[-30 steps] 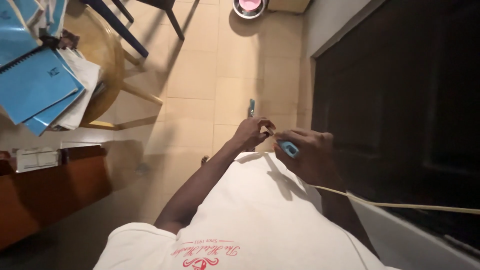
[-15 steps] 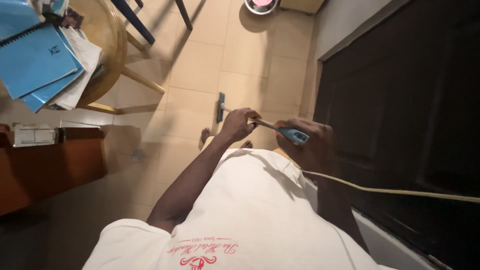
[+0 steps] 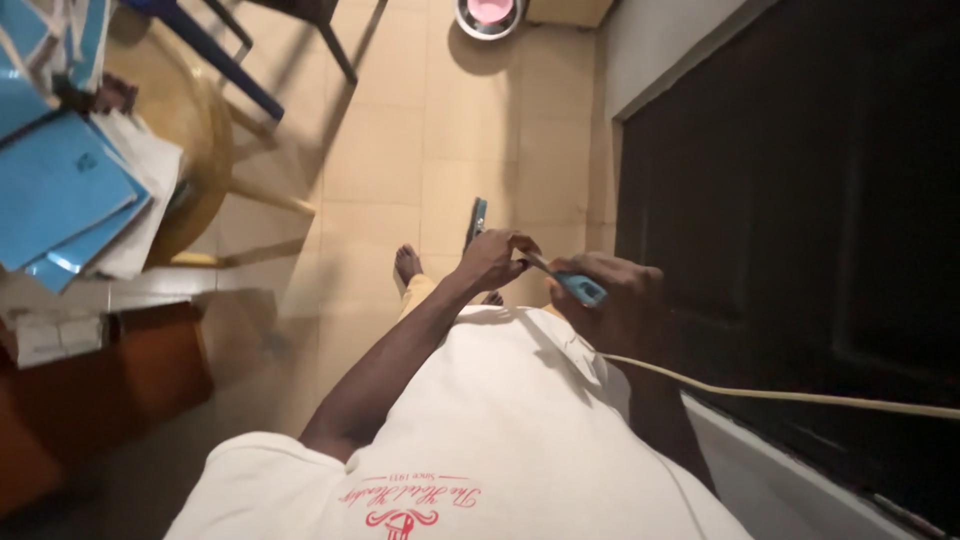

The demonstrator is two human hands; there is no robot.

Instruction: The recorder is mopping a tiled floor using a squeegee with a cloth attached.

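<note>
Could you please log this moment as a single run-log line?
left hand: grips mop handle | right hand: holds blue grip end | mop head: over tiled floor

The mop pole (image 3: 535,266) was mostly hidden by both hands; its head (image 3: 476,221) was too small to be made out. Blue folders (image 3: 60,195) and a cord (image 3: 800,396) were cut off by the frame edges.

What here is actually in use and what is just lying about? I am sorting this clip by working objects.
In use:
left hand on the thin pole
right hand on the pole's blue grip
blue flat head at the floor end

Lying about:
blue folders and papers on the round table
pink bowl
pale cord
</note>
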